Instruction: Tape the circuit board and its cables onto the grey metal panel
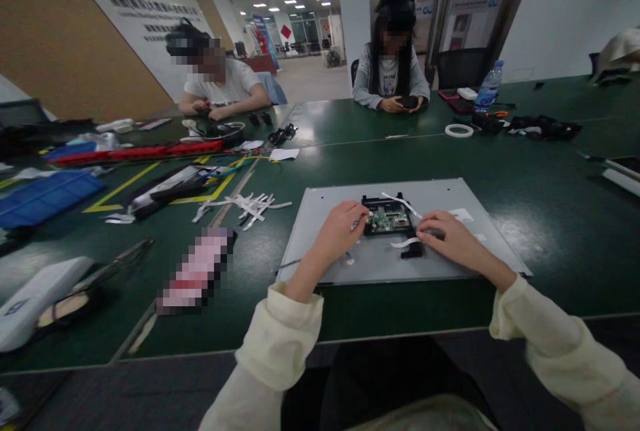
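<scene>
A green circuit board [389,219] sits in a black frame [374,203] on a grey flat panel [320,211]. My left hand [343,227] is at the board's left edge, fingers closed in a pinch; what lies between the fingertips is too small to make out. Just right of the board, my right hand [450,236] has its fingers closed on a thin white ribbon cable [400,203], which arcs over the board's upper edge. A white end [404,243] also sticks out low beside those fingers. Below the frame shows a black bracket piece [412,251].
Loose white strips [253,207] lie left of the panel, with a blurred pink phone [200,271] nearer me. A blue tray [47,197] is far left. Across the table sit two people, near a water bottle [489,87] and a tape roll [459,131].
</scene>
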{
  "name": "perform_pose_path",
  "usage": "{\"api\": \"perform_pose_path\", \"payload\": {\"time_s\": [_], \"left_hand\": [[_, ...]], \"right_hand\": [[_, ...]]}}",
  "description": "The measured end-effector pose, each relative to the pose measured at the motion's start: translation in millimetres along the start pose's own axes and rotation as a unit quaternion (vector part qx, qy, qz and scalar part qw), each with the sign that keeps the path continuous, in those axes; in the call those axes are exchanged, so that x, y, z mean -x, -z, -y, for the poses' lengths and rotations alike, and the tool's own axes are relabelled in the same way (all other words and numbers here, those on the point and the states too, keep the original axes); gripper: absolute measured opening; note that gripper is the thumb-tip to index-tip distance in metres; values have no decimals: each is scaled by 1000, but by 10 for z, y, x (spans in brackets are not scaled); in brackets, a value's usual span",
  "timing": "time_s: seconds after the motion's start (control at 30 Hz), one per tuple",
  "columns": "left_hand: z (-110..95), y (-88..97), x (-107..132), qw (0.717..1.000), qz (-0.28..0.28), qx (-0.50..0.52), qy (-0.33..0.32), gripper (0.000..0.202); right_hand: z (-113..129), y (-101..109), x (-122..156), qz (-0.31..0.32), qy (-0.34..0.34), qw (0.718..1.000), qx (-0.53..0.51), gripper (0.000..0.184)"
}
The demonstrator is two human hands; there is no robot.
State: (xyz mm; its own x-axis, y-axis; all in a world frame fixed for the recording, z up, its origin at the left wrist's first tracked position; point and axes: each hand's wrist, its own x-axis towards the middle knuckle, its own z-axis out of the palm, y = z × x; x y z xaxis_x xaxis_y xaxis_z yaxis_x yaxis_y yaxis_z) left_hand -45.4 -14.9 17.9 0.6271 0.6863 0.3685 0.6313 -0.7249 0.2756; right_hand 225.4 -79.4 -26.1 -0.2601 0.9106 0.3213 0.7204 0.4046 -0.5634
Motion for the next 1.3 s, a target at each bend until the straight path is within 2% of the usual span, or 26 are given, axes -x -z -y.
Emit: {"api": "perform_pose_path", "payload": {"time_s": [0.13,0.27,0.43,0.5,0.63,0.73,0.87,0.97,1.13,1.3], "left_hand": [[-157,-48,-5,1000,13,24,-14,18],[-308,-70,9,998,-10,58,-14,18],[-522,-103,5,993,-36,113,23,19],[-616,-132,-19,990,-36,136,29,21],[-754,-220,-86,980,12,196,29,24],[-766,-291,-115,969,68,231,64,24],[-689,-366,-106,955,48,263,127,21],[-654,-410,-80,960,37,228,158,23],[-697,-462,-44,980,39,120,155,27],[-725,-481,-42,984,43,76,158,28]], "right_hand": [[8,2,1,16,-13,1000,-22,20],[21,34,3,32,-13,997,-69,18],[74,85,-12,49,-90,980,-172,23],[103,100,-13,51,-94,969,-224,25],[151,118,-17,50,-76,960,-266,25],[153,116,-24,47,-83,959,-268,27],[132,85,-3,17,-113,970,-213,29],[133,48,35,-17,-112,985,-131,28],[153,-3,76,-38,-81,996,-21,23],[170,-28,71,-41,-71,996,44,19]]}}
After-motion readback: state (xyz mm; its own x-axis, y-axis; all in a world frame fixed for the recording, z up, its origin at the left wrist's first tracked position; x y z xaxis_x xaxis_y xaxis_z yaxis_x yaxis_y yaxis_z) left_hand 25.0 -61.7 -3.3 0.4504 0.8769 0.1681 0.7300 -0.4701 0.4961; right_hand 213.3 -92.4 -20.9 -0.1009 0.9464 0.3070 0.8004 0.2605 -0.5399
